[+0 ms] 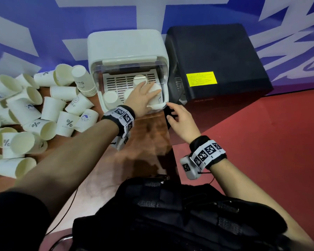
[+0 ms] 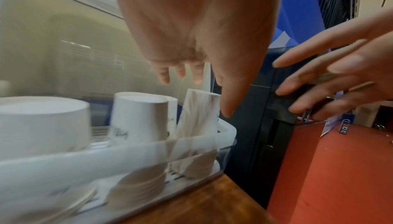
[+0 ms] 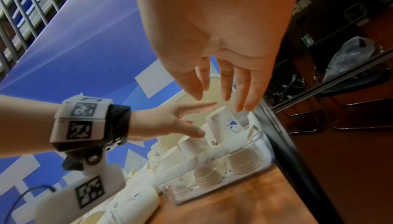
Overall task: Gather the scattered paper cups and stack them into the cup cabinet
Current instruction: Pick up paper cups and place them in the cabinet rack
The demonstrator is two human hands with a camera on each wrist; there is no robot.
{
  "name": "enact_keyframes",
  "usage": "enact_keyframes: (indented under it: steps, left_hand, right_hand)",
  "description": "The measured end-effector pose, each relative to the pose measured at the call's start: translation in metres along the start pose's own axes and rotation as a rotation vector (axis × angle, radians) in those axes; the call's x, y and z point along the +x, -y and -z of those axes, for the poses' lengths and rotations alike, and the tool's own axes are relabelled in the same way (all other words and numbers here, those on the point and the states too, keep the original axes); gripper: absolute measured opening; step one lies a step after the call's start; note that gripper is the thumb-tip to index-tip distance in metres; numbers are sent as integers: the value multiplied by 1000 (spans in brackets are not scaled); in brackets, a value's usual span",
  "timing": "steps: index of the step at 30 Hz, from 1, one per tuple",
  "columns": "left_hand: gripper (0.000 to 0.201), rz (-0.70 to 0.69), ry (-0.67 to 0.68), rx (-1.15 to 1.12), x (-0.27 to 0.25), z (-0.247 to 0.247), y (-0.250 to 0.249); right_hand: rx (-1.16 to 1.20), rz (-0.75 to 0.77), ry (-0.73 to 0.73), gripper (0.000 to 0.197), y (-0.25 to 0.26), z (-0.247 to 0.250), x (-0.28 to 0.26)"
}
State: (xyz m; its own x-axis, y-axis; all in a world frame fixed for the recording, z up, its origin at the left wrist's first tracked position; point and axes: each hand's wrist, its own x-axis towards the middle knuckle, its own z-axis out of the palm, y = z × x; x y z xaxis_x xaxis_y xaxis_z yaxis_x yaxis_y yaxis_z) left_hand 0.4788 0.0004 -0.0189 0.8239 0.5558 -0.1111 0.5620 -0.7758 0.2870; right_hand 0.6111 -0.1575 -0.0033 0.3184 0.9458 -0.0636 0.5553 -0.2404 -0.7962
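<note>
The white cup cabinet [image 1: 124, 44] stands with its clear front door [image 2: 119, 153] down. Upside-down stacks of paper cups [image 1: 110, 98] stand on the slotted rack inside. My left hand [image 1: 143, 93] reaches in over the rightmost stack [image 1: 155, 96], which leans. Its fingers are spread and relaxed [image 2: 199, 78]; the thumb lies beside that stack's top [image 2: 202, 103] without gripping it. My right hand [image 1: 178, 116] hovers open just off the cabinet's front right corner, with straight fingers [image 3: 234, 93] that hold nothing. Scattered cups [image 1: 43, 115] lie heaped at the left.
A black box [image 1: 216, 60] with a yellow label stands tight against the cabinet's right side. One nested stack of cups [image 1: 84, 82] leans by the cabinet's left wall. The wooden table [image 1: 143, 142] ends at the right above a red floor [image 1: 261, 142].
</note>
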Motion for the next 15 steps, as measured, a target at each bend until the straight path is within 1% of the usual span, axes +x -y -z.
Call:
enact_keyframes:
  steps: [3, 5, 9, 12, 15]
  left_hand:
    - [62, 34, -112, -198, -38, -5, 8]
    - [56, 91, -148, -285, -66, -9, 16]
    - [49, 277, -106, -359, -130, -23, 39]
    - [48, 373, -114, -432, -183, -37, 54]
    - [47, 490, -118, -445, -228, -41, 73]
  right_hand:
    - [7, 3, 52, 45, 10, -15, 3]
    - [7, 33, 103, 45, 18, -29, 3]
    - [-47, 65, 238, 47, 39, -63, 2]
    - [-56, 83, 324, 49, 55, -95, 0]
    - [-71, 92, 403, 51, 70, -126, -2]
